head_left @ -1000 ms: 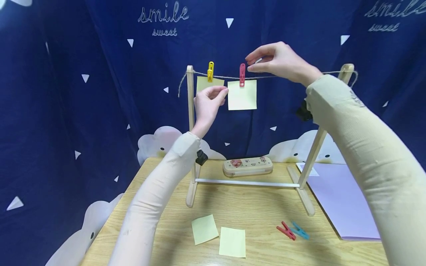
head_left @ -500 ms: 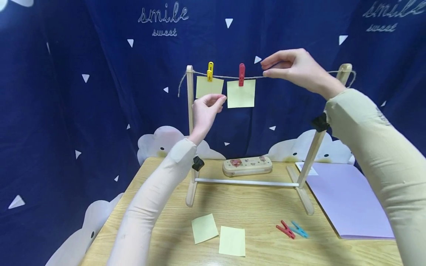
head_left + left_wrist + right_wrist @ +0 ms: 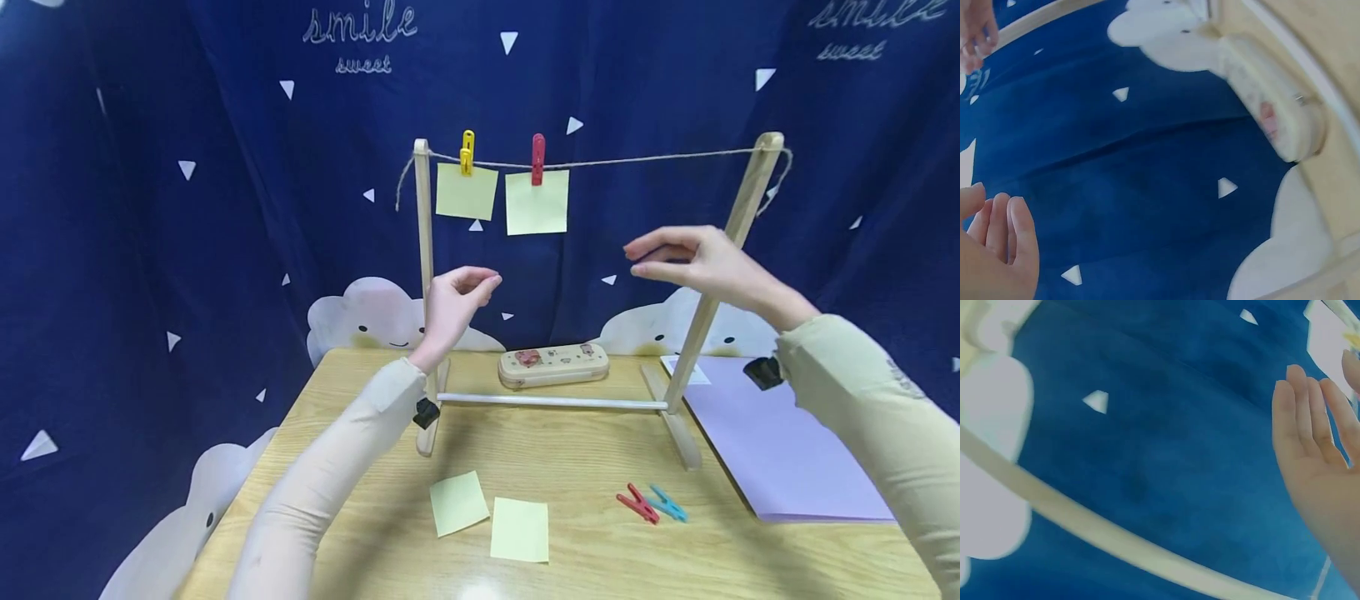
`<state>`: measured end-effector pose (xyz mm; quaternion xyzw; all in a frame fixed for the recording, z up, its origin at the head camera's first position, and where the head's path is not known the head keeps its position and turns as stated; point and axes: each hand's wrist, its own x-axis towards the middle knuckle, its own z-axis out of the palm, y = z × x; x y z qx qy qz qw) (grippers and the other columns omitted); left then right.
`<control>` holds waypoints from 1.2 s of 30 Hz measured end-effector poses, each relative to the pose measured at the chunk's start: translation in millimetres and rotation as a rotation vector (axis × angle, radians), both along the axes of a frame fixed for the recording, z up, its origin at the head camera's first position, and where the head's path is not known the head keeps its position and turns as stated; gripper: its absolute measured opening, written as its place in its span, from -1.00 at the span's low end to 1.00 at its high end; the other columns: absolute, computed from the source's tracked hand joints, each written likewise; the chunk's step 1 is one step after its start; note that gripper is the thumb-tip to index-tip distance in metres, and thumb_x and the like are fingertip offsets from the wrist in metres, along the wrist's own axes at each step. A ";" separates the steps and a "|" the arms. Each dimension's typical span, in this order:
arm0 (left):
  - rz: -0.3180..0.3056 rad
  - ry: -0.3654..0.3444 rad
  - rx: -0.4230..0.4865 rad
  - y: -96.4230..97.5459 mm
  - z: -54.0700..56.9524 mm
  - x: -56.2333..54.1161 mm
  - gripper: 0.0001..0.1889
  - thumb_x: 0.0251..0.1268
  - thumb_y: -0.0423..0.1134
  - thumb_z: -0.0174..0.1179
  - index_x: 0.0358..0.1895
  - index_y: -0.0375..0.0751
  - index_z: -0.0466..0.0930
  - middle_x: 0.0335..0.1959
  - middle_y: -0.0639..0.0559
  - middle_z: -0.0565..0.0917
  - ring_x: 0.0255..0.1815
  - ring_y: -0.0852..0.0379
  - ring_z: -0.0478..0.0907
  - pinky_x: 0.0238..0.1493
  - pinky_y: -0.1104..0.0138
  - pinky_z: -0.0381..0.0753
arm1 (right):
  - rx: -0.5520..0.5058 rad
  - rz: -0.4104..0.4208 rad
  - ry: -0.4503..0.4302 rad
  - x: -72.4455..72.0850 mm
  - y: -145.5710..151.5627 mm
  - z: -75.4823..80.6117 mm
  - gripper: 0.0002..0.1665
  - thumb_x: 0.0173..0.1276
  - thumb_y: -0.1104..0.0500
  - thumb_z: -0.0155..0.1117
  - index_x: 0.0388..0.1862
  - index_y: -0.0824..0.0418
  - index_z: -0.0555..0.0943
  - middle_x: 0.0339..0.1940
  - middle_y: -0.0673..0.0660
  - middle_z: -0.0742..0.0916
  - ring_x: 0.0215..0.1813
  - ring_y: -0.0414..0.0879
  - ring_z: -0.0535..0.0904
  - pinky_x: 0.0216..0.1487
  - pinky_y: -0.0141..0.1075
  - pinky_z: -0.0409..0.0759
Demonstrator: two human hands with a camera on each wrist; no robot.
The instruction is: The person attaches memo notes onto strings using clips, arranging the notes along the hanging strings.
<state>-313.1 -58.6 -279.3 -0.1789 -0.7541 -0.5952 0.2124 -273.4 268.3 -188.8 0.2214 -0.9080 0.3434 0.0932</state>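
Observation:
Two pale yellow sticky notes hang from a twine line (image 3: pixel 637 158) strung between the posts of a wooden stand. A yellow clothespin (image 3: pixel 467 154) holds the left note (image 3: pixel 465 193), and a red clothespin (image 3: pixel 537 158) holds the right note (image 3: pixel 537 208). Below the left note, my left hand (image 3: pixel 453 308) is in the air with relaxed fingers and nothing in it. My right hand (image 3: pixel 708 262) hovers in front of the right post (image 3: pixel 701 333), fingers loosely bent, also holding nothing; the right wrist view shows its fingers (image 3: pixel 1297 412) extended.
Two more sticky notes, one left (image 3: pixel 459 503) and one right (image 3: pixel 520 531), lie on the table's front. Nearby are a red clothespin (image 3: pixel 637 503) and a blue clothespin (image 3: pixel 667 503). A pencil case (image 3: pixel 553 365) sits behind the crossbar (image 3: pixel 551 402); a purple folder (image 3: pixel 780 450) lies right.
Both hands have moved down from the line, the right also away to the right. The left note is fully uncovered. The two clipped notes stay hanging.

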 end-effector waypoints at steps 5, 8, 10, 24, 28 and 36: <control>-0.037 -0.049 -0.034 0.1 -30.0 7.9 -0.82 0.27 -0.24 0.35 -0.17 -0.27 0.76 -0.29 -0.21 0.79 -0.44 0.29 0.63 -0.35 0.55 0.62 | 0.004 0.054 -0.050 11.8 12.9 -50.9 -0.68 0.38 0.06 0.34 0.07 0.10 0.66 -0.08 -0.33 0.73 -0.11 -0.37 0.69 -0.10 -0.58 0.61; -0.053 -0.078 -0.063 1.0 -47.1 13.7 -0.83 0.26 -0.24 0.35 -0.17 -0.26 0.76 -0.28 -0.20 0.79 -0.42 0.32 0.63 -0.35 0.55 0.60 | -0.012 0.105 -0.066 19.0 19.5 -79.9 -0.69 0.38 0.11 0.34 0.06 0.14 0.66 -0.07 -0.33 0.73 -0.10 -0.38 0.70 -0.10 -0.56 0.63; -0.065 -0.095 -0.083 1.4 -58.1 17.7 -0.83 0.25 -0.25 0.36 -0.17 -0.27 0.76 -0.27 -0.19 0.80 -0.39 0.30 0.64 -0.34 0.55 0.60 | -0.026 0.122 -0.084 23.3 23.1 -98.0 -0.70 0.37 0.13 0.35 0.05 0.17 0.66 -0.08 -0.33 0.72 -0.10 -0.38 0.69 -0.10 -0.56 0.63; -0.203 -0.285 -0.262 -9.5 -123.3 47.1 -0.79 0.24 -0.28 0.35 -0.13 -0.32 0.75 -0.22 -0.19 0.80 -0.39 0.33 0.60 -0.34 0.55 0.59 | -0.071 0.132 -0.183 47.9 43.8 -192.5 -0.72 0.37 0.22 0.32 0.03 0.25 0.67 -0.12 -0.25 0.76 -0.13 -0.43 0.68 -0.14 -0.49 0.68; -0.219 -0.314 -0.289 -20.7 -136.5 56.0 -0.82 0.24 -0.29 0.34 -0.16 -0.33 0.75 -0.24 -0.20 0.80 -0.35 0.22 0.67 -0.32 0.53 0.62 | -0.076 0.116 -0.217 55.5 48.3 -209.4 -0.70 0.38 0.18 0.32 0.05 0.24 0.66 -0.09 -0.12 0.79 -0.12 -0.42 0.68 -0.16 -0.47 0.67; -0.217 -0.385 -0.356 -48.7 -170.0 66.6 -0.82 0.23 -0.30 0.35 -0.18 -0.34 0.74 -0.24 -0.17 0.79 -0.34 0.26 0.65 -0.28 0.53 0.61 | -0.088 0.111 -0.234 68.9 56.4 -235.8 -0.73 0.36 0.22 0.32 0.02 0.26 0.66 -0.07 0.00 0.79 -0.14 -0.45 0.65 -0.17 -0.46 0.67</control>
